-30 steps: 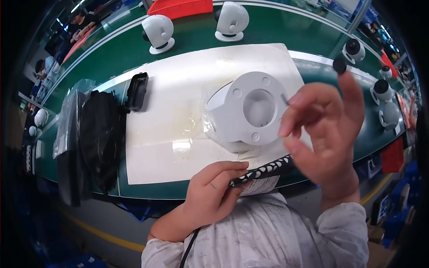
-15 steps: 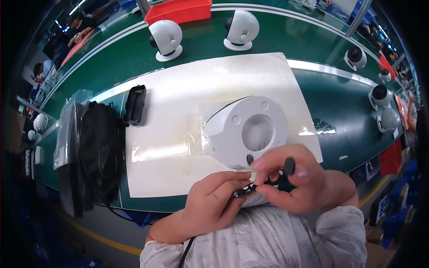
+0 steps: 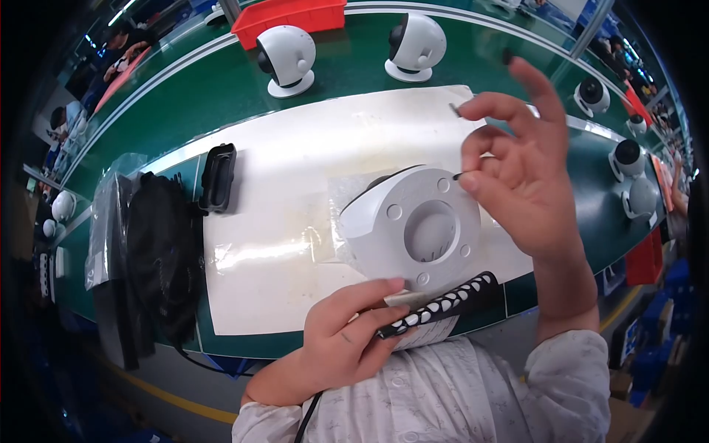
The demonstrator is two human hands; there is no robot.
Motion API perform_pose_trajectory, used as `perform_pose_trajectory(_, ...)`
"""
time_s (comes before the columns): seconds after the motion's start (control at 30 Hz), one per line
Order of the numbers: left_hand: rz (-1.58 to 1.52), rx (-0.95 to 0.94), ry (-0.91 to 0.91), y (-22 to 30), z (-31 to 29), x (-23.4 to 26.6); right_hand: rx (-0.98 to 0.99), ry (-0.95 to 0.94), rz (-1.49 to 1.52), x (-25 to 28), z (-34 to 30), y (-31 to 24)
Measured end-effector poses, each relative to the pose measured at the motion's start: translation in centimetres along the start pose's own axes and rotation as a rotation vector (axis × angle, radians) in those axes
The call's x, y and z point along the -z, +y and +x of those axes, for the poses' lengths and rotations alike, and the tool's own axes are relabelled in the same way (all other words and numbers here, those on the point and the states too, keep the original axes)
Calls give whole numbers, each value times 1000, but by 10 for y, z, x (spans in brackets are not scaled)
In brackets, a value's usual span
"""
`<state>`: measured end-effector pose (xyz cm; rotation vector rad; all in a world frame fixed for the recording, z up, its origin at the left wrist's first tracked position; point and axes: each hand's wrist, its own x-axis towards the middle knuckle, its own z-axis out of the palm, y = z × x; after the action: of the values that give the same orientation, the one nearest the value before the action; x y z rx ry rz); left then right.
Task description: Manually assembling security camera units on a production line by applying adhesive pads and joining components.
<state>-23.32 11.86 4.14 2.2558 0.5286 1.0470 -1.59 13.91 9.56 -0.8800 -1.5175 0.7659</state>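
Observation:
My left hand [image 3: 347, 332] is closed on a sheet of black foot pads [image 3: 443, 301], a dark strip with rows of white ovals, held slanting near my body. Raised to the right, my right hand [image 3: 517, 166] has its fingers spread. It holds small black pads [image 3: 454, 111] at its fingertips, one each on the thumb, the index finger and another finger. Between the hands and the far side lies a white rounded camera base [image 3: 377, 236], bottom up on clear film. Round recesses surround its central opening, without black pads in them.
A white mat [image 3: 273, 288] covers the green bench. A black bag [image 3: 159, 258] and an open black case [image 3: 218, 177] are at left. White cameras [image 3: 288, 63] stand along the back and right, with a red bin [image 3: 295, 18] behind. Other people work at far left and right.
My right hand has left the pad sheet and risen up and to the right, fingers now spread. More of the sheet shows in my left hand, which has barely moved.

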Motion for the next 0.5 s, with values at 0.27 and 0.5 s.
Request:
perform_pose_trajectory(0.27,-108,39,137,-13,-4,-10,-171,-75,-145,-6,2,-1)
perform_pose_trajectory(0.5,-83,51,132,-13,-5,-11,121,-137,-568,-7,-7,-5)
